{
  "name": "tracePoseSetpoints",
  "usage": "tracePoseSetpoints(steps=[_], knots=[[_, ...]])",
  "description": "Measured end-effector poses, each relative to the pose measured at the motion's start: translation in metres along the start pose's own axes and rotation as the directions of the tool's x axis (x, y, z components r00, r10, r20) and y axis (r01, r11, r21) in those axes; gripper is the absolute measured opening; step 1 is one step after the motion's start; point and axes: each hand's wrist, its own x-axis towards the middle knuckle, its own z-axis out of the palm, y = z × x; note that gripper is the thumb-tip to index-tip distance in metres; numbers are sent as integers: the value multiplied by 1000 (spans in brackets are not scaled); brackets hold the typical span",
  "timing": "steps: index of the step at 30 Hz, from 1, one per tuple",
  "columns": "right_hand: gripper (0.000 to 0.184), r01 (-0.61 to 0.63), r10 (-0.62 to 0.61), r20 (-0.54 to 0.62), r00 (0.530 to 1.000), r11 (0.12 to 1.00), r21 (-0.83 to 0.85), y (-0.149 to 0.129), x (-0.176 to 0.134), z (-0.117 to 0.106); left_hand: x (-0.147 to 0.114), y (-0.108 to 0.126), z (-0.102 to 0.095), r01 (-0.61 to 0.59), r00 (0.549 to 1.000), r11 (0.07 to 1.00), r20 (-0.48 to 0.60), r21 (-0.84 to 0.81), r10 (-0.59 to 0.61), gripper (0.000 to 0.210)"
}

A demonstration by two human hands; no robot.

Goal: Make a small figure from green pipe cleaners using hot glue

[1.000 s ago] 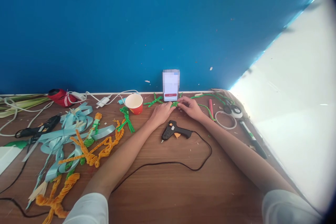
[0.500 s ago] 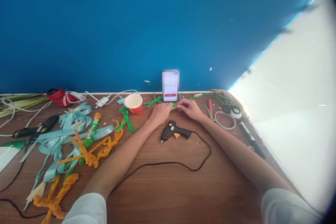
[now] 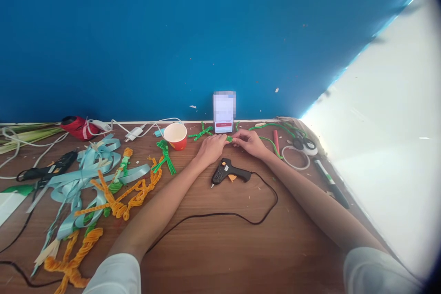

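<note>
Between my two hands is a small green fuzzy pipe cleaner piece (image 3: 229, 138), mostly covered by the fingers. My left hand (image 3: 211, 149) is closed on its left side, and my right hand (image 3: 251, 143) pinches its right end. A phone (image 3: 224, 112) with a lit screen leans on the wall just behind them. Below the hands lies a black glue gun (image 3: 229, 173), nozzle to the left. Left of my left hand are a twisted green pipe cleaner shape (image 3: 203, 131), a red paper cup (image 3: 175, 136) and another green pipe cleaner figure (image 3: 165, 158).
Light blue ribbon (image 3: 99, 156) and orange pipe cleaner shapes (image 3: 119, 206) spread over the table's left side, near a second glue gun (image 3: 57, 166). At right lie a red stick (image 3: 276, 142), scissors (image 3: 305, 144), a white ring (image 3: 295, 167) and a cutter (image 3: 330, 183). A black cord (image 3: 220, 214) crosses the table.
</note>
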Motion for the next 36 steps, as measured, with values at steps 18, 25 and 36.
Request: tracePoseSetpoints(steps=[18, 25, 36], knots=[[29, -61, 100, -185, 978, 977, 205, 8, 5, -2, -3, -1, -3, 86, 994, 980, -58, -178, -98, 39], [37, -64, 104, -128, 986, 957, 282, 6, 6, -3, 1, -12, 1, 91, 986, 830, -66, -551, -152, 26], [30, 52, -46, 62, 997, 994, -100, -7, 1, 1, 5, -19, 13, 79, 995, 480, 36, -874, -98, 23]])
